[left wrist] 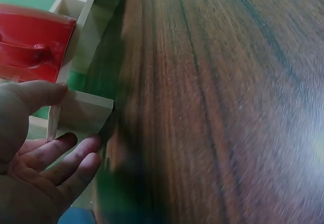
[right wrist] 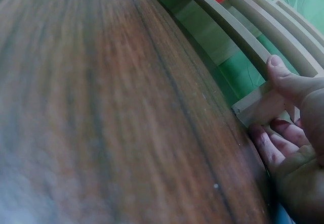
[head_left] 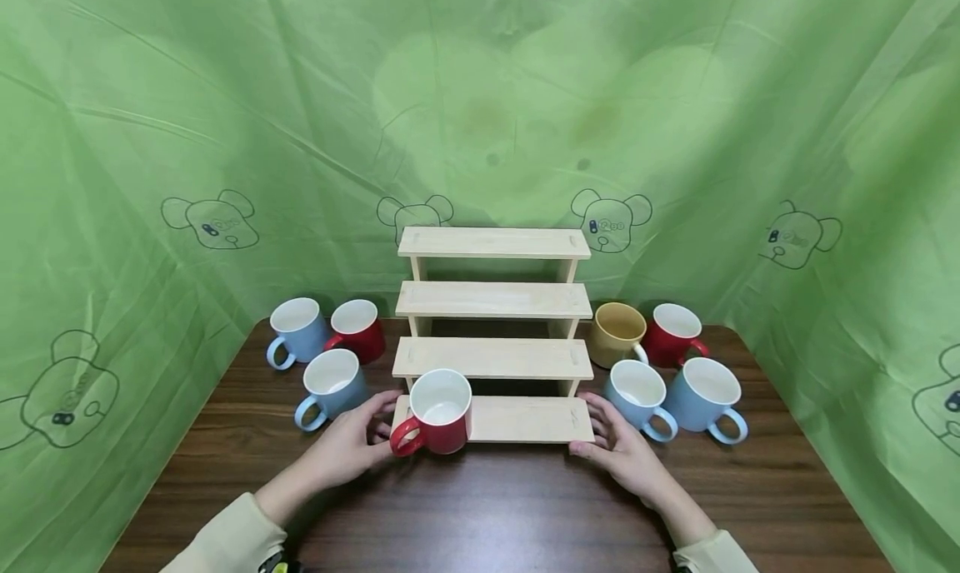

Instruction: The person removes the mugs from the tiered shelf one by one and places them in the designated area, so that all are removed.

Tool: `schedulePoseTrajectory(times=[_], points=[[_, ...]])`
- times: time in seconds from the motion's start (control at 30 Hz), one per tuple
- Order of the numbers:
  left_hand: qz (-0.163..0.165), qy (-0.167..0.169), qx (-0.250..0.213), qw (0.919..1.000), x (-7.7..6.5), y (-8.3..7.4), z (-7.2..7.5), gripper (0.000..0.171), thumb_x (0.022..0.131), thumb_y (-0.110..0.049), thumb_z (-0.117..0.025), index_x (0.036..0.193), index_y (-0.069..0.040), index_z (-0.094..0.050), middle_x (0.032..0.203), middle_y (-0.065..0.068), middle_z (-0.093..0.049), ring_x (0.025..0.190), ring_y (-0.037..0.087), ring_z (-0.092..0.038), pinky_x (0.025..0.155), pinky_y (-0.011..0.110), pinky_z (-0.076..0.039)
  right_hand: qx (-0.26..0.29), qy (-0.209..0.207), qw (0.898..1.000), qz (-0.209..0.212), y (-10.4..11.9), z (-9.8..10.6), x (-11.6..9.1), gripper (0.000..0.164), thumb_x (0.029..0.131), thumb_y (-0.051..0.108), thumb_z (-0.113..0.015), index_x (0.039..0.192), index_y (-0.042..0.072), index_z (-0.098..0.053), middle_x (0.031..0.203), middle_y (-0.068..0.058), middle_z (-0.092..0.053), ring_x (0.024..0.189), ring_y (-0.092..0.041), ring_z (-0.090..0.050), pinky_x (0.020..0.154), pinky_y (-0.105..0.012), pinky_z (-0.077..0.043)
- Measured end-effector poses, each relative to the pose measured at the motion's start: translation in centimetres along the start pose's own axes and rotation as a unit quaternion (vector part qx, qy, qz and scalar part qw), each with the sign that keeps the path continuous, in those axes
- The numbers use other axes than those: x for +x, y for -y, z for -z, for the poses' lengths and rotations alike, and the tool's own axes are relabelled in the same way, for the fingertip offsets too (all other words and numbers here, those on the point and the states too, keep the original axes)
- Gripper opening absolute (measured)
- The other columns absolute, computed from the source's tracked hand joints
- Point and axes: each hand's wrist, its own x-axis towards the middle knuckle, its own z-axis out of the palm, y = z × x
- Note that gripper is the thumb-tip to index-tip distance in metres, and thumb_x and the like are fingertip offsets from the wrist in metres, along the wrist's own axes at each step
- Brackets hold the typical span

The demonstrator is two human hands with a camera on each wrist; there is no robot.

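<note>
A pale wooden stepped rack (head_left: 532, 421) stands on the table, and a red mug (head_left: 448, 433) with a white inside sits at the left end of its lowest step, handle turned left. My left hand (head_left: 348, 444) grips that step's left end, its thumb at the front edge (left wrist: 59, 95) and its fingers by the side panel. At the opposite end, my right hand (head_left: 622, 452) holds the step in a similar way, thumb on the front edge and fingers curled by the side panel (right wrist: 260, 105). The upper steps carry nothing.
Left of the rack are two light blue mugs (head_left: 333, 381) and a red mug (head_left: 363, 336). On its right stand a yellow mug (head_left: 611, 340), another red mug (head_left: 667, 341) and two light blue mugs (head_left: 693, 402). Green cloth (head_left: 495, 140) hangs around the dark wooden table (head_left: 480, 515).
</note>
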Motion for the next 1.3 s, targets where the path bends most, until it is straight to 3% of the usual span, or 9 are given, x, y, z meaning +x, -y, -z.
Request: schedulePoseTrajectory(times=[0.2,0.4,0.6,0.8,1.0,1.13,1.3], points=[[0.002,0.007,0.016,0.9998,-0.2,-0.7,0.9,0.062,0.1,-0.018,-0.082,0.15,0.002,-0.052,0.135,0.023,-0.072,0.095,0.014,-0.077,0.081,0.031,-0.064,0.003,0.006,1.0,0.004,0.1,-0.1,-0.1,0.083,0.098,0.003,-0.082,0.165,-0.001,-0.033,0.161,-0.03,-0.047,0.133,-0.002,-0.06,0.105,-0.021,-0.053],[0.008,-0.021,0.053,0.9983,-0.4,-2.3,1.9,0.044,0.109,-0.028,-0.07,0.142,-0.001,-0.06,0.127,0.012,-0.077,0.108,0.021,-0.077,0.093,0.036,-0.063,-0.003,0.001,1.0,0.002,0.3,0.0,-0.3,0.083,0.097,0.004,-0.083,0.165,-0.001,-0.034,0.161,-0.031,-0.048,0.133,-0.001,-0.061,0.104,-0.02,-0.053],[-0.01,-0.055,0.066,0.9962,-0.4,-3.8,3.7,0.035,0.108,-0.023,-0.072,0.137,-0.006,-0.064,0.13,0.009,-0.076,0.106,0.02,-0.077,0.092,0.045,-0.063,-0.009,-0.001,1.0,0.001,0.4,0.1,-0.4,0.085,0.097,0.005,-0.083,0.165,-0.001,-0.033,0.162,-0.031,-0.047,0.133,0.0,-0.06,0.105,-0.019,-0.053],[-0.037,-0.095,0.088,0.991,-0.5,-4.9,5.5,0.038,0.105,-0.018,-0.076,0.14,-0.01,-0.063,0.13,0.004,-0.075,0.103,0.016,-0.077,0.088,0.037,-0.064,-0.002,0.001,1.0,0.0,0.2,0.0,-0.4,0.084,0.098,0.004,-0.082,0.165,-0.001,-0.033,0.162,-0.031,-0.046,0.134,0.001,-0.059,0.105,-0.019,-0.052],[-0.039,-0.104,0.078,0.9908,-0.7,-6.5,6.8,0.042,0.106,-0.018,-0.075,0.145,-0.014,-0.059,0.136,0.005,-0.074,0.105,0.017,-0.077,0.084,0.033,-0.063,0.006,0.003,1.0,-0.003,0.1,-0.1,-0.2,0.084,0.098,0.005,-0.082,0.166,0.0,-0.033,0.163,-0.031,-0.045,0.135,0.002,-0.058,0.106,-0.02,-0.052],[-0.038,-0.106,0.064,0.9916,-0.6,-7.6,7.2,0.047,0.106,-0.019,-0.075,0.149,-0.014,-0.055,0.139,0.006,-0.072,0.109,0.017,-0.076,0.088,0.033,-0.063,0.005,0.002,1.0,-0.006,0.1,-0.1,-0.2,0.084,0.098,0.005,-0.082,0.166,0.0,-0.033,0.163,-0.031,-0.045,0.135,0.002,-0.058,0.106,-0.019,-0.052],[-0.062,-0.114,0.047,0.9904,-0.4,-8.8,6.9,0.053,0.104,-0.015,-0.078,0.151,-0.015,-0.053,0.141,0.005,-0.071,0.11,0.016,-0.075,0.089,0.03,-0.063,0.005,0.001,1.0,-0.01,0.1,-0.1,-0.1,0.084,0.098,0.005,-0.083,0.166,0.001,-0.033,0.163,-0.03,-0.045,0.135,0.002,-0.058,0.106,-0.019,-0.051]])
